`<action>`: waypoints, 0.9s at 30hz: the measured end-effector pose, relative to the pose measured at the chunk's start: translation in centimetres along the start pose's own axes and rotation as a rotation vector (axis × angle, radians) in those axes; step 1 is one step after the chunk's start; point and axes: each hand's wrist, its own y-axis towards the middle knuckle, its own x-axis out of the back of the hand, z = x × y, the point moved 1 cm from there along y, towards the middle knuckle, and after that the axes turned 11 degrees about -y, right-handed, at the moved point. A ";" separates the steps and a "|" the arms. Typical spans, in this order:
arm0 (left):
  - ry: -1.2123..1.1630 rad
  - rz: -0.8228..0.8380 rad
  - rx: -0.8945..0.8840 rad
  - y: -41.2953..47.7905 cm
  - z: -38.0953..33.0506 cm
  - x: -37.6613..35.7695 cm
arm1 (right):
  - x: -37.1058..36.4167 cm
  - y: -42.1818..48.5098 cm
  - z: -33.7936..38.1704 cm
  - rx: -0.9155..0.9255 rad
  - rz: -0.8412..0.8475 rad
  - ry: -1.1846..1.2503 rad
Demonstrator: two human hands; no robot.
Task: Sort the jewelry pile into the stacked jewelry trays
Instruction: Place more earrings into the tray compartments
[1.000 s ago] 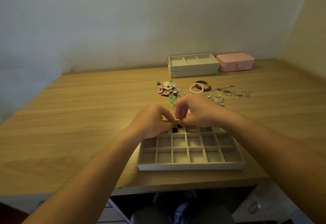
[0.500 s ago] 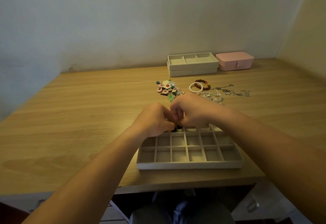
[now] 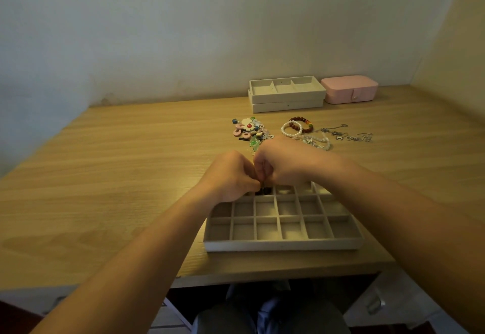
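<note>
Bare hands: two showed, left hand [image 3: 231,176] and right hand [image 3: 283,163].
Beige felt compartment trays: three stood there, one gridded tray [image 3: 283,245] alone, two stacked trays [image 3: 287,101].
Pink rounded case [image 3: 350,89]: one was there.
Bead bracelets: two lay there, one white pearl bracelet [image 3: 283,131], one dark red bead bracelet [image 3: 298,118].
Small dark piece [image 3: 265,190] at the fingertips: one showed.
Silver chains [image 3: 341,134]: tangled, count was unclear.

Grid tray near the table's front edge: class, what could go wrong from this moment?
1. The left hand and right hand seem to pinch a small dark piece over the grid tray's far row; it could slip into a wrong compartment.
2. The tray sits near the table's front edge, between both forearms; a nudge might push it off.
</note>
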 end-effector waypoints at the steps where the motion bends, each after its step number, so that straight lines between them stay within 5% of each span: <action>1: -0.001 0.004 -0.001 0.0 -0.1 0.0 | 0.0 0.0 -0.2 -0.001 0.002 0.011; 16: -0.070 0.118 0.001 -0.2 0.0 1.1 | -0.7 -0.8 -2.0 0.023 0.017 0.340; 27: -0.195 -0.047 0.028 1.4 -0.2 2.5 | -0.7 0.9 -5.5 -0.190 -0.399 0.498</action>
